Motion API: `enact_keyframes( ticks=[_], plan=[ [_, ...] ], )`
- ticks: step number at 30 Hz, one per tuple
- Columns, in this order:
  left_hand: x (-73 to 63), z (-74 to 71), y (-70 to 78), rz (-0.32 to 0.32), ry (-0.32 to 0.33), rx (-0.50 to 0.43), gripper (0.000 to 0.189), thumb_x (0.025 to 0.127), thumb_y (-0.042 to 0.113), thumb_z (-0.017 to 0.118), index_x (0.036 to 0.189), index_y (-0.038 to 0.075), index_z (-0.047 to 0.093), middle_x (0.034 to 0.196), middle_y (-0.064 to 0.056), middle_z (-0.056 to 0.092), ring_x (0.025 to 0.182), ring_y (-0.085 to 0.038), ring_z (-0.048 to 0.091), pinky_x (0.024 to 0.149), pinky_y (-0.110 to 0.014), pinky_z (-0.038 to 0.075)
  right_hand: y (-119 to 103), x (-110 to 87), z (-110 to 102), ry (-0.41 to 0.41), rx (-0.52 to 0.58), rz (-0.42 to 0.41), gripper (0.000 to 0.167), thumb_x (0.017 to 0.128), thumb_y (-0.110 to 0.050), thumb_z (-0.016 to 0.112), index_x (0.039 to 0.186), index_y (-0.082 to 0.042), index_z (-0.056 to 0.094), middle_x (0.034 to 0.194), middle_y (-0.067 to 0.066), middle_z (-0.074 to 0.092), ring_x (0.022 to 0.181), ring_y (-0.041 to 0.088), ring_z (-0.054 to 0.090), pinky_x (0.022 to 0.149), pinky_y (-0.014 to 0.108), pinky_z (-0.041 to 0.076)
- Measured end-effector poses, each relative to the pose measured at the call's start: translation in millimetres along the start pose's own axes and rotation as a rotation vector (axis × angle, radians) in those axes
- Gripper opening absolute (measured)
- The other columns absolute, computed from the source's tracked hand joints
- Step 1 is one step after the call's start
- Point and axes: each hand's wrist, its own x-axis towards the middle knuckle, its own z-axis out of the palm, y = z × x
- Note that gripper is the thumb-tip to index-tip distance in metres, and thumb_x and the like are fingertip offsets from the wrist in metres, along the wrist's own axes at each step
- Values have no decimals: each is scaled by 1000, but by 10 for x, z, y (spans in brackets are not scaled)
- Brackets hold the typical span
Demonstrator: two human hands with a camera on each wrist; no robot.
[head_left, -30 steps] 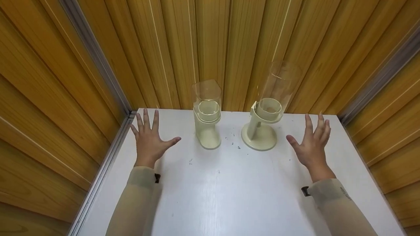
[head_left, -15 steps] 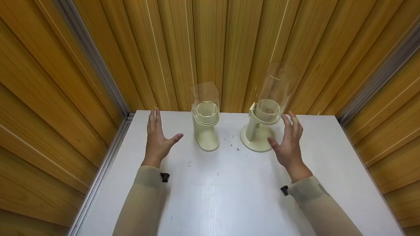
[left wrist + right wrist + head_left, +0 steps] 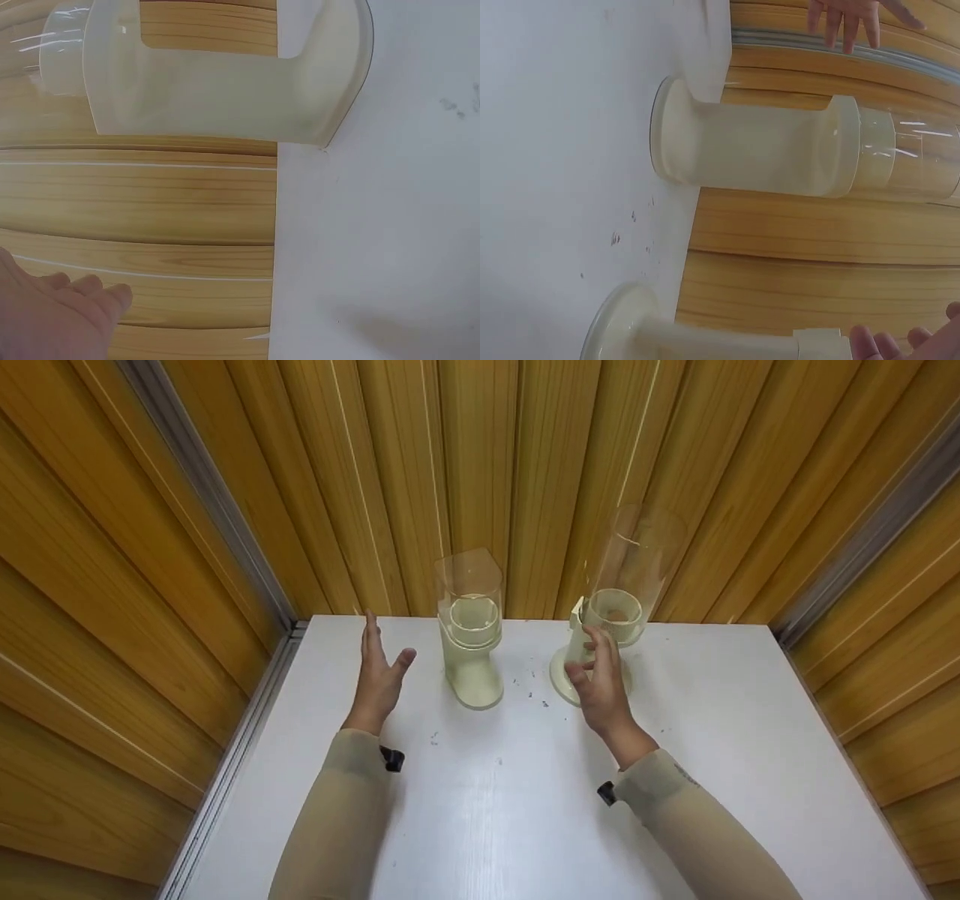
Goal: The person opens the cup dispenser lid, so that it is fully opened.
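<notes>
Two cream stands stand upright at the back of the white table, each with a ring bearing a clear tube with a cream inner collar. The left stand has a shorter, slant-topped tube. On the right stand the taller tube leans right in the head view. My left hand is left of the left stand, thumb spread and fingers straight, holding nothing. My right hand overlaps the right stand in the head view, fingers slightly bent and thumb apart, with nothing held. It hides part of that stand's post and base.
The white table reaches back to a wood-slat wall. Slatted panels flank both sides, with a metal rail along the left edge. Small dark marks lie on the tabletop between the stands.
Both hands have moved inward. The right hand has come left from beside the right stand to in front of it; the left has shifted right and turned edge-on. The stands have not moved.
</notes>
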Motion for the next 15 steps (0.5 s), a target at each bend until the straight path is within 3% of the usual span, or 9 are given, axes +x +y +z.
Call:
enact_keyframes(
  ticks=[3, 7, 10, 15],
  plan=[
    [48, 79, -15, -38, -23, -26, 159, 60, 114, 49, 182, 33, -12, 194, -7, -6, 181, -38, 4, 140, -78, 15, -34, 42, 114, -29, 42, 50, 111, 98, -91, 55, 173, -11, 33, 166, 19, 38, 141, 38, 46, 107, 57, 48],
    [136, 228, -23, -92, -60, -60, 161, 61, 107, 63, 182, 33, -13, 194, -4, -4, 180, -40, 9, 142, -73, 19, -82, 133, 266, -49, 69, 81, 108, 98, -88, 56, 173, -13, 35, 170, 20, 37, 149, 38, 45, 114, 60, 49],
    [195, 333, -48, -125, -85, -70, 158, 69, 96, 77, 182, 31, -12, 194, -4, -3, 179, -42, 12, 142, -68, 24, -112, 195, 372, -50, 88, 97, 108, 98, -89, 55, 172, -12, 37, 169, 21, 39, 149, 40, 47, 116, 61, 49],
    [241, 432, -77, -145, -89, -63, 144, 87, 62, 93, 183, 26, -9, 194, -6, 2, 179, -40, 15, 143, -61, 28, -140, 271, 526, -66, 167, 100, 115, 95, -92, 57, 171, -8, 36, 172, 21, 38, 154, 43, 43, 121, 62, 46]
  ],
)
